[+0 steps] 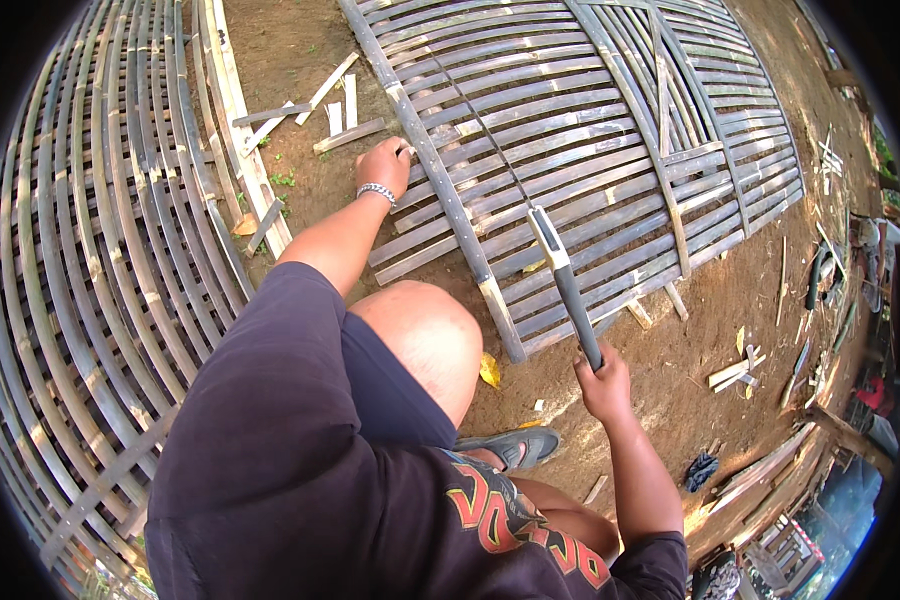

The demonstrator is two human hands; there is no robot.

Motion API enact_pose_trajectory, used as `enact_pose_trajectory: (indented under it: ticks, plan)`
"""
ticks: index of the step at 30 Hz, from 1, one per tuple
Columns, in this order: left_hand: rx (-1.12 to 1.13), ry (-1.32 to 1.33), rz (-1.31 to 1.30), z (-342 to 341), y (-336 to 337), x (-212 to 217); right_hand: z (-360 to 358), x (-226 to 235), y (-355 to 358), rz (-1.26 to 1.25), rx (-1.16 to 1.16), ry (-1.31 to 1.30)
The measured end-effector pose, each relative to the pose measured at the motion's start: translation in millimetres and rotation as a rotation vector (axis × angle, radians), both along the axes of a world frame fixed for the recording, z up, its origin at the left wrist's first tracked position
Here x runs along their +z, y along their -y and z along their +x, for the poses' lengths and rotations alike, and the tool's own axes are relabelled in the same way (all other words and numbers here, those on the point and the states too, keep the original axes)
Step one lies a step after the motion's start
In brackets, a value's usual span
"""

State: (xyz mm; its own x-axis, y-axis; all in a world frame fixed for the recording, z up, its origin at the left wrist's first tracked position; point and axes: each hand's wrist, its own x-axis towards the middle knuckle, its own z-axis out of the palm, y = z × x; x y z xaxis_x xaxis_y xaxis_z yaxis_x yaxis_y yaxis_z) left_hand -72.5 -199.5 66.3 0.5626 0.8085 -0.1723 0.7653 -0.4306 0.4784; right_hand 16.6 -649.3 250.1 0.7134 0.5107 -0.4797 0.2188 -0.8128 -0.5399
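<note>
A long, thin-bladed hand saw with a dark grey handle and a pale metal collar is in my right hand, which is closed round the handle's end. Its blade slants up and left above a bamboo slat panel, its tip near the panel's far left part; I cannot tell whether it touches the slats. My left hand, with a chain bracelet on the wrist, is closed at the panel's left edge, where uneven slat ends stick out past the edge strip. Its fingers curl round a slat end and are partly hidden.
A second bamboo slat panel lies to my left. Short bamboo offcuts are on the dirt between the panels. More offcuts, a dark crumpled cloth and bamboo strips lie to the right. My bent knee is beside the panel's near corner.
</note>
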Motion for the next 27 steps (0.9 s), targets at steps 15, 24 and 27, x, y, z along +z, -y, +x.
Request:
enact_pose_trajectory:
  ticks: [15,24,27]
  plan:
    - [-0.159,-0.464,-0.156,-205,6,179,10,-4,-4,0.082,0.313,-0.285]
    - [-0.055,-0.029,-0.062,-84,12,77,-67,-10,-13,0.125,0.274,-0.220]
    - [0.084,0.003,0.042,-52,17,24,-92,-27,-4,0.053,0.209,-0.152]
